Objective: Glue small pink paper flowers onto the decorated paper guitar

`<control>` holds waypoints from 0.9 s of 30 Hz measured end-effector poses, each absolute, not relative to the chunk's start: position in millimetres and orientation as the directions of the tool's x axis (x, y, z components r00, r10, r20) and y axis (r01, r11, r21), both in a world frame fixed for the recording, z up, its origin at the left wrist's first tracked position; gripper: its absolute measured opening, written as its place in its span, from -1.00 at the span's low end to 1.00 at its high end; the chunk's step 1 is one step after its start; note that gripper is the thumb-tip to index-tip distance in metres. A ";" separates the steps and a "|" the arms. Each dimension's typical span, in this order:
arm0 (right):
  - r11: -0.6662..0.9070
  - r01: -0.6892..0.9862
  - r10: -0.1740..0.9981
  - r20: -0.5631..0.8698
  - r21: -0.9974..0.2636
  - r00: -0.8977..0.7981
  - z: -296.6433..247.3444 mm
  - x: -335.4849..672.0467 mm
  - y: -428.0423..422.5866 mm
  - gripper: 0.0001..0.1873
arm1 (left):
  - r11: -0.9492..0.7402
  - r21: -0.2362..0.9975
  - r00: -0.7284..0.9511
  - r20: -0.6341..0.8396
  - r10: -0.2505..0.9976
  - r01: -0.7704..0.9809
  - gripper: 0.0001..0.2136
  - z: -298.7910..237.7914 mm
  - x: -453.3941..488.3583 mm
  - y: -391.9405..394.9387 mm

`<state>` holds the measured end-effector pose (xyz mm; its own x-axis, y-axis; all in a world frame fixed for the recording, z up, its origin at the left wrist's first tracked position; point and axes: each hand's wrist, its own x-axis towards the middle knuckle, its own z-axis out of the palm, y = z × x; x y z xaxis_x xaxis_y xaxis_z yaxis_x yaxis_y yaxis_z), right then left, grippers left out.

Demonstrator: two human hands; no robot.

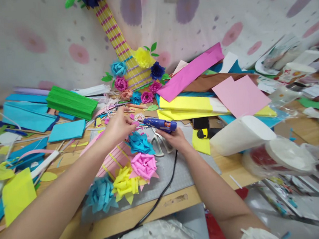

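Note:
My right hand is closed around a blue hot glue gun, whose nozzle points left toward my left hand. Its black cord runs down over the table edge. My left hand pinches a small pink paper piece just at the nozzle. Below my hands lies a pink paper guitar shape with yellow stripes, carrying paper flowers: blue, pink, yellow and light blue. It rests on a grey mat.
A finished yellow paper guitar with flowers leans against the flowered cloth at the back. Stacks of coloured paper lie left and right. Scissors lie by my right hand. A white paper roll and bagged cups sit right.

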<state>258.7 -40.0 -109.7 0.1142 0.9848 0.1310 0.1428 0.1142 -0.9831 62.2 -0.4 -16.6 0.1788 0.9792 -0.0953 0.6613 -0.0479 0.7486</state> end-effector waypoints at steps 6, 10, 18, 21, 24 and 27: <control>0.061 0.193 0.968 0.105 -0.979 0.229 -110.8 265.1 -36.4 -0.59 | -0.008 0.839 0.163 -0.096 0.982 0.545 -0.49 -18.8 56.5 3.1; -0.004 0.276 0.928 0.099 -0.961 0.358 -111.7 275.1 -30.5 -0.54 | -0.023 0.881 0.165 -0.062 0.984 0.472 -0.52 -21.1 44.9 6.6; -0.296 0.545 0.872 0.012 -0.785 0.490 -118.5 290.9 -22.1 -0.47 | 0.011 0.874 0.055 -0.044 0.998 0.487 -0.52 -5.4 18.3 4.8; -0.306 0.592 0.871 0.031 -0.745 0.490 -124.4 291.4 -20.3 -0.48 | 0.059 0.885 0.008 -0.070 0.997 0.462 -0.49 -2.7 6.1 6.3; -0.287 0.627 0.877 0.065 -0.724 0.476 -129.6 291.4 -19.3 -0.47 | 0.104 0.897 -0.003 -0.114 0.993 0.430 -0.47 -3.0 -4.6 7.3; -0.280 0.668 0.866 0.119 -0.689 0.486 -131.4 292.1 -18.8 -0.44 | 0.104 0.892 0.004 -0.118 0.993 0.441 -0.45 -4.8 -10.1 6.0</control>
<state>292.1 -18.8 -131.4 0.4860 0.8658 0.1192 0.6684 -0.2803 -0.6889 -10.1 6.0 -4.8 0.0041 0.9930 -0.1177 0.4408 0.1039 0.8916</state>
